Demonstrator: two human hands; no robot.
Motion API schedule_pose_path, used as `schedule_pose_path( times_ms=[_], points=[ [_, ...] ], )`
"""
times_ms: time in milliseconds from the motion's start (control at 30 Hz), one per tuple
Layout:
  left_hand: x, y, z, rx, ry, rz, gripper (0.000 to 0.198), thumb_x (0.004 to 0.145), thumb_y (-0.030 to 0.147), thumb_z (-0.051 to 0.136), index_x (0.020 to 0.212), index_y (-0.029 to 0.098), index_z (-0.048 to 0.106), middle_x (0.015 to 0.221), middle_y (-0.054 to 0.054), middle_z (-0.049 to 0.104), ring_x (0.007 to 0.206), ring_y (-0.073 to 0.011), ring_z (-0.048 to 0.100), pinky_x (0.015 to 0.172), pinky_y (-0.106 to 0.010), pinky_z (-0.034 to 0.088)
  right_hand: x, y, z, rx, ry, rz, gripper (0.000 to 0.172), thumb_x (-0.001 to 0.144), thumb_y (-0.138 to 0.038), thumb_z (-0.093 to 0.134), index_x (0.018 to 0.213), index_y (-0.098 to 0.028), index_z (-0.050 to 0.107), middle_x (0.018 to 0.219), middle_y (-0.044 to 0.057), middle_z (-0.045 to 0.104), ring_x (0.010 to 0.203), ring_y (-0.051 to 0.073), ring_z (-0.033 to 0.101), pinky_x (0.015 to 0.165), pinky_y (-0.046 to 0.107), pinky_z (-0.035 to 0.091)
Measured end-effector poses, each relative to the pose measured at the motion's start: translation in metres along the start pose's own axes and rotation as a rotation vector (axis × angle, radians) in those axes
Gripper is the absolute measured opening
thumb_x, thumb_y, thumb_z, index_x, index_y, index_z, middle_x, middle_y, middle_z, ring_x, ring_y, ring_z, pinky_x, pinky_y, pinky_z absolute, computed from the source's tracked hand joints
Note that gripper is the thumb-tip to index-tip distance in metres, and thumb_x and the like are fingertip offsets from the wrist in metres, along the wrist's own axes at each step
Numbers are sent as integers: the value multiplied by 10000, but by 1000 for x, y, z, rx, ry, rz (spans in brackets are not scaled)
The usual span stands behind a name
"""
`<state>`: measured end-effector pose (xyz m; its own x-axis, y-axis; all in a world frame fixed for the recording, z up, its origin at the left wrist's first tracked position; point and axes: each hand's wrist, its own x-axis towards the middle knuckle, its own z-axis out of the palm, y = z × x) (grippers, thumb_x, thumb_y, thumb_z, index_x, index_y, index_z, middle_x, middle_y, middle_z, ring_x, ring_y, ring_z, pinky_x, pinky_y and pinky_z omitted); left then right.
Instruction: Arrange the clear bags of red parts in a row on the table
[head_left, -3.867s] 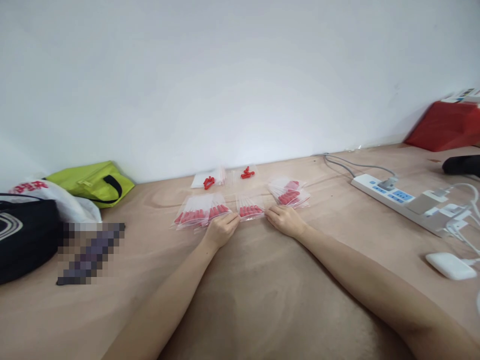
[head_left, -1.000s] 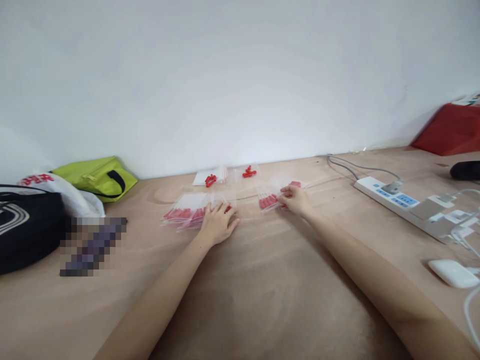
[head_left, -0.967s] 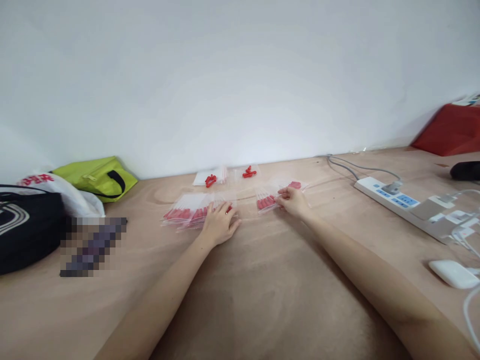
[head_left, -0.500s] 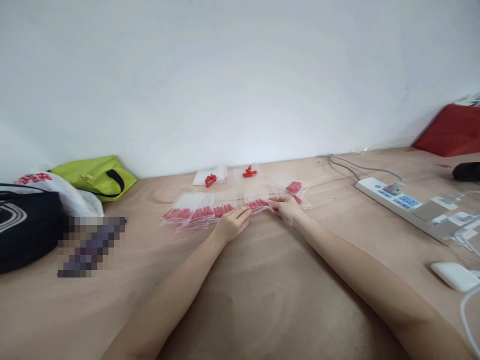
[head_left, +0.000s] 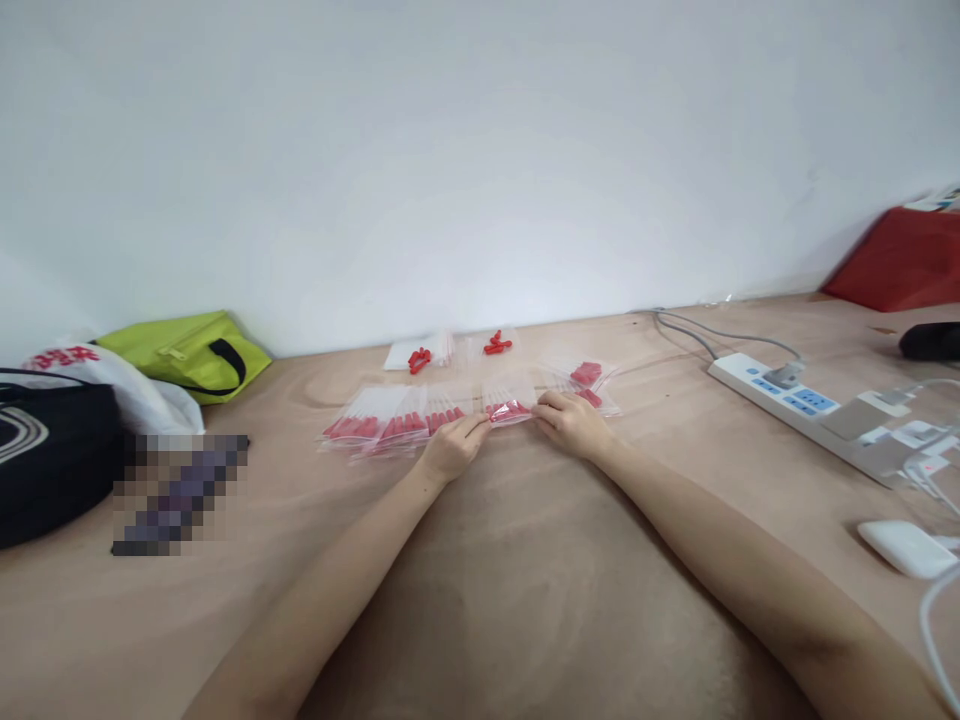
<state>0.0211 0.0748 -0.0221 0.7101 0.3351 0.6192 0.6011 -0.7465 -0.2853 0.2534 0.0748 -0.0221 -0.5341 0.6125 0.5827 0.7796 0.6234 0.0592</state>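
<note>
On the table [head_left: 525,600] both forearms reach toward 12 o'clock. The left hand [head_left: 448,452] and right hand [head_left: 574,425] meet on one bag [head_left: 508,408] holding red pieces. Each hand pinches a near corner with narrow fingers, the left at the bag's 8 o'clock and the right at its 4 o'clock. The bag lies flat at mid-table, touching the end of a row [head_left: 382,425] of filled bags that runs off toward 9 o'clock. At the right hand's 1 o'clock sits a smaller pile [head_left: 589,377] of filled bags.

Farther out, near the wall, a few loose pieces [head_left: 418,360] lie on a thin stack of empty bags [head_left: 439,349], with a second small cluster just to their right.

By the look of it the work is well along. Many bags are filled and laid out, one is in hand, and only those few pieces and the thin stack are left unfilled.
</note>
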Motion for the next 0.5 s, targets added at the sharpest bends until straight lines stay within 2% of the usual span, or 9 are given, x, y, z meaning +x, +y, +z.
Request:
schedule_pose_path(
  times_ms=[100, 300, 500],
  points=[
    [-2, -2, 1, -5, 17, 46, 201, 837, 103, 411, 917, 128, 593, 937, -78, 651, 866, -149, 616, 745, -261, 530, -3, 1, 6, -64, 15, -90, 224, 847, -168, 419, 747, -169, 620, 741, 34, 581, 633, 107, 487, 607, 229, 337],
    [-2, -5, 4, -27, -64, -17, 229, 840, 102, 390, 935, 136, 595, 953, -89, 643, 873, -157, 611, 754, -279, 520, -4, 4, 7, -61, 46, -84, 233, 853, -180, 411, 753, -168, 621, 728, 29, 574, 649, 110, 458, 623, 241, 306],
    [1, -1, 4, 37, -58, -33, 224, 845, 129, 385, 898, 137, 602, 894, -77, 655, 807, -153, 621, 697, -268, 520, 10, -18, 7, -54, 130, -98, 169, 829, -242, 466, 790, -191, 623, 781, 35, 590, 763, 147, 441, 681, 286, 273]
  ],
)
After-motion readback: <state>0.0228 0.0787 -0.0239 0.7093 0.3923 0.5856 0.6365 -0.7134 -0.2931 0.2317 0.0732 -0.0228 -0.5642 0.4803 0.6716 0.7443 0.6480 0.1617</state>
